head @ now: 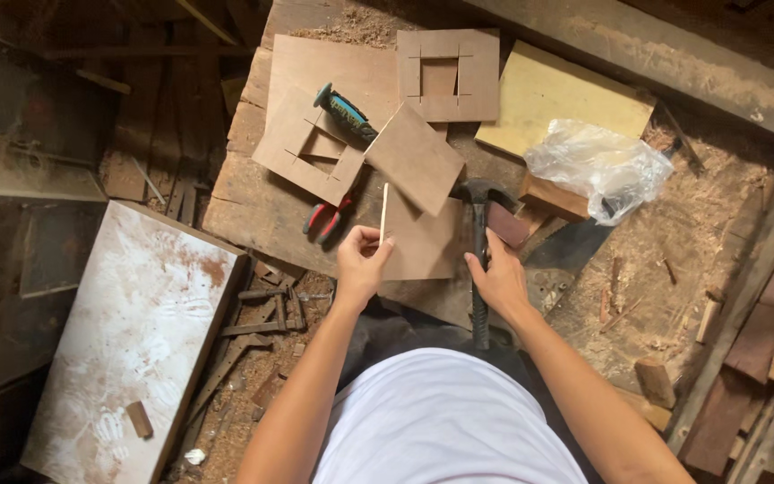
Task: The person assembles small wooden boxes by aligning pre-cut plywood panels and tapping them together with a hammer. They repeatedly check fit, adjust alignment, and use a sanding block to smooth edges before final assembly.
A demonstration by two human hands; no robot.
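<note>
A hammer [479, 269] is gripped by the right hand [500, 280]; a thin stick [383, 211] is pinched upright by the left hand [360, 262] (fingers could be struck if it slips).

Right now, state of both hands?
Left hand: closed, pinching a thin wooden stick upright.
Right hand: closed around the hammer handle.

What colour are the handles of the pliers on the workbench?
Red, the pliers lie under the cut plywood frame; head view.
</note>
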